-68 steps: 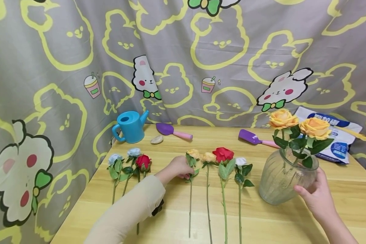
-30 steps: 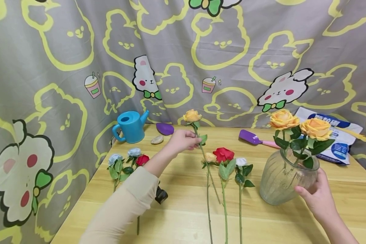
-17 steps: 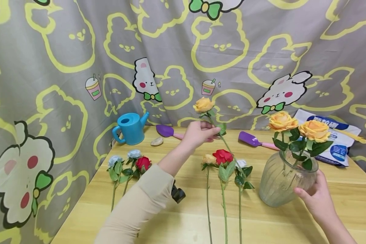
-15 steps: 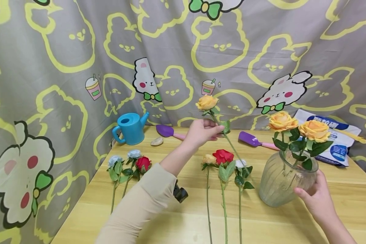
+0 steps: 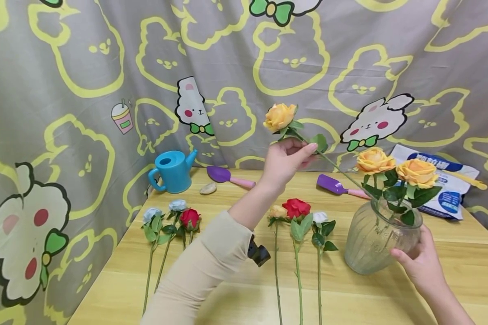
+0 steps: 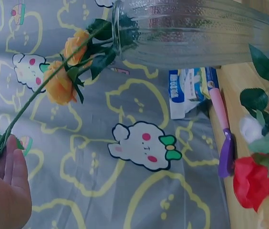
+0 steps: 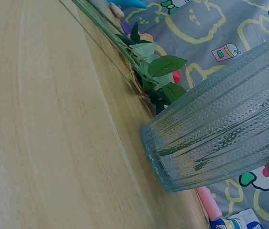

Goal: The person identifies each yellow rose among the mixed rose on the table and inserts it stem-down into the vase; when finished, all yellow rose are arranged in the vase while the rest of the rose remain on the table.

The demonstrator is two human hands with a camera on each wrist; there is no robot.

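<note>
Between thumb and fingers, my left hand [image 5: 286,160] pinches the stem of a yellow-orange rose [image 5: 279,116], just below its bloom. The stem slants down rightward to the mouth of a ribbed clear glass vase [image 5: 363,246]; whether its tip is inside I cannot tell. My right hand [image 5: 420,259] holds the vase by its right side, thumb in front, other fingers hidden behind. Two yellow-orange roses [image 5: 417,173] stand in the vase. In the left wrist view the held stem [image 6: 39,90] passes in front of those blooms. Stem ends show through the vase glass [image 7: 220,138] in the right wrist view.
On the table lie a small yellow rose [image 5: 277,211], a red rose [image 5: 297,207], a white rose [image 5: 319,217], two blue roses [image 5: 177,205] and another red rose [image 5: 190,218]. Behind are a blue watering can [image 5: 172,171], a stone [image 5: 208,188], purple trowels [image 5: 218,174] and a bag [image 5: 451,194].
My left hand took the yellow-orange rose off the table, lifted it and carried it rightward, tilting its stem toward the vase. My right hand stays on the vase.
</note>
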